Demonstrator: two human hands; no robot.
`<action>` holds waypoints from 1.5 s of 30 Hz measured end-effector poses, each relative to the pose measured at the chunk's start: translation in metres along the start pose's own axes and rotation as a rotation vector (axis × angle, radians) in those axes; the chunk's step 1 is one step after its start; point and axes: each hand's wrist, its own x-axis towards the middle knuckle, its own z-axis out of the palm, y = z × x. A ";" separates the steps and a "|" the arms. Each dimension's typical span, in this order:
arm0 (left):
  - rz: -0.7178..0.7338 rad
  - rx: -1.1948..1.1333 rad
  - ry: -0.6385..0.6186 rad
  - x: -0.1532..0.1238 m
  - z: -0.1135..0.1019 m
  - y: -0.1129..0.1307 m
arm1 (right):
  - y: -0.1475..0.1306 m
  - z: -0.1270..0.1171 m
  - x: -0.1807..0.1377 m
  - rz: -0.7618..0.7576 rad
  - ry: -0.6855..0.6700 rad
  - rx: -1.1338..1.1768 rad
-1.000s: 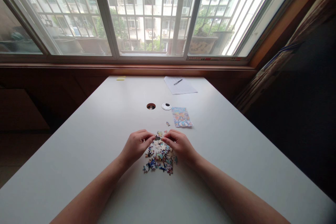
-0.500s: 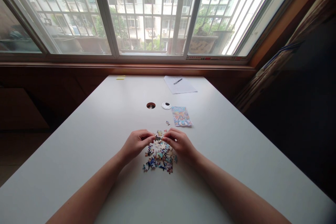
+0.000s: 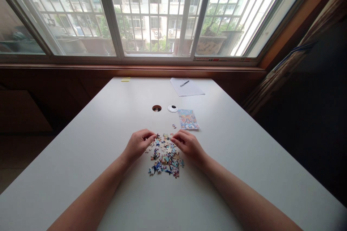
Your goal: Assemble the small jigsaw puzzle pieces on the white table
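Observation:
A heap of small colourful jigsaw pieces point(image 3: 165, 155) lies on the white table point(image 3: 108, 144) in front of me. My left hand point(image 3: 138, 143) rests at the heap's left edge, fingers curled, thumb and forefinger pinched at the far pieces. My right hand point(image 3: 187, 144) sits at the right edge, fingers curled and pinched on a piece at the heap's far side. What each pinch holds is too small to name. One loose piece point(image 3: 174, 126) lies just beyond the heap.
A colourful printed card point(image 3: 188, 119) lies beyond my right hand. Farther off are a round cable hole point(image 3: 156, 108), its white cap point(image 3: 172, 108), a sheet of paper point(image 3: 187, 87) with a pen point(image 3: 184, 83), and a yellow note point(image 3: 125, 79). A barred window runs along the far wall.
Both hands have drawn slightly apart, the left to the left and the right to the right, and more pieces show between them at the far side of the heap.

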 end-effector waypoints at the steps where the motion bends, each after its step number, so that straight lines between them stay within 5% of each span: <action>1: 0.005 0.011 -0.005 0.000 0.000 -0.002 | 0.000 0.000 0.000 -0.001 -0.014 -0.004; 21: -0.034 0.132 -0.127 0.004 -0.013 -0.019 | 0.000 -0.002 -0.002 -0.026 -0.147 -0.054; 36: -0.081 0.167 -0.140 0.004 -0.012 -0.023 | 0.004 -0.011 -0.002 -0.108 -0.091 -0.189; 40: -0.016 0.165 -0.112 0.001 -0.014 -0.019 | 0.004 -0.024 0.000 -0.207 -0.088 -0.259; 45: 0.249 0.171 -0.230 -0.005 -0.020 -0.006 | -0.011 -0.029 -0.002 -0.257 -0.230 -0.244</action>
